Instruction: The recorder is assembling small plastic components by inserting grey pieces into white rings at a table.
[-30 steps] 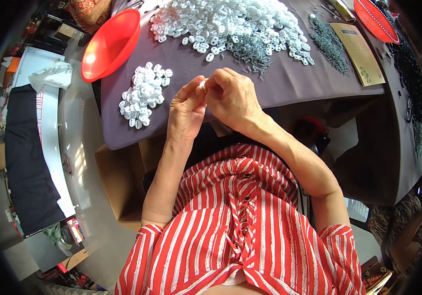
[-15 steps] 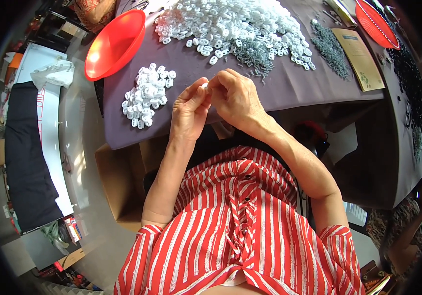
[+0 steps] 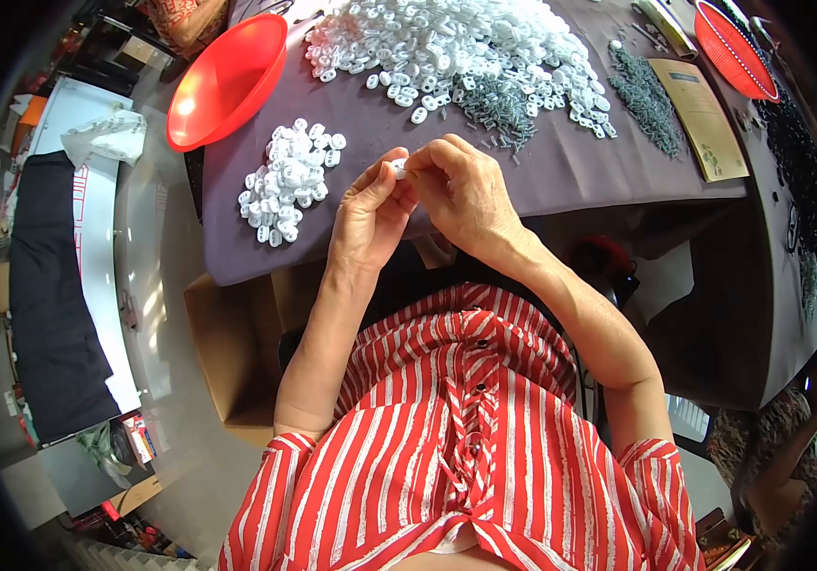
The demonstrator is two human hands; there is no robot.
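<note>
Both hands meet above the desk [image 3: 561, 181] edge; the left hand [image 3: 370, 214] and right hand [image 3: 461, 190] pinch one small white piece [image 3: 399, 169] between fingertips, each grip apparently clenched on it; a small white pile [image 3: 285, 181] lies just left; a red bowl [image 3: 228, 81] beyond.

We see a tan printed card [image 3: 701, 119] lying on the table's right side, and a brown cardboard box [image 3: 232, 352] below the table's left edge.
</note>
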